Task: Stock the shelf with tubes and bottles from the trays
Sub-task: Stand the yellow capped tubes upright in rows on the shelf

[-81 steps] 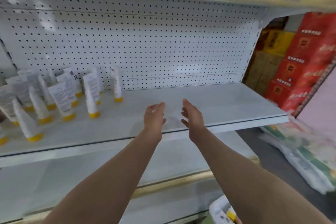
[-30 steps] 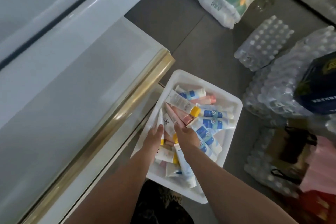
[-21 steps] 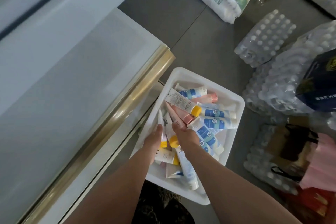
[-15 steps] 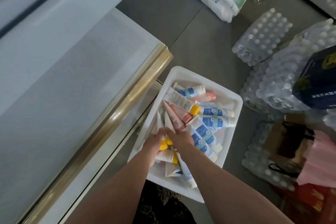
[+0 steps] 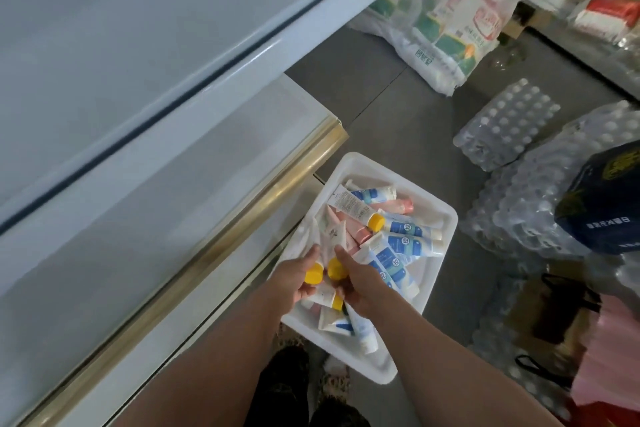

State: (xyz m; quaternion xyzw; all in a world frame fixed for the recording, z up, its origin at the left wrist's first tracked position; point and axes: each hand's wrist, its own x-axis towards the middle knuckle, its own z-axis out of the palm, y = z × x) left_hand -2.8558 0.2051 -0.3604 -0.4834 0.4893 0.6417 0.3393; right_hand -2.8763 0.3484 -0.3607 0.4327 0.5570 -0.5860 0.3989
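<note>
Two hands: left hand [image 5: 298, 279] grips yellow-capped tube [image 5: 313, 277] | right hand [image 5: 356, 284] grips another [image 5: 337, 269] | over white plastic tray [image 5: 446, 218]

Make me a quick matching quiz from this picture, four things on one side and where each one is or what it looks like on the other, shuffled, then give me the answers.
Things:
1. left hand
2. white tray
3. pink tubes
4. bottle packs

Descriptions:
A. wrapped in clear plastic, on the floor to the right
B. lying in the middle of the tray's pile
C. has a grip on a yellow-capped tube
D. on the floor beside the shelf's gold-edged base, full of tubes

Pairs: 1-C, 2-D, 3-B, 4-A
</note>
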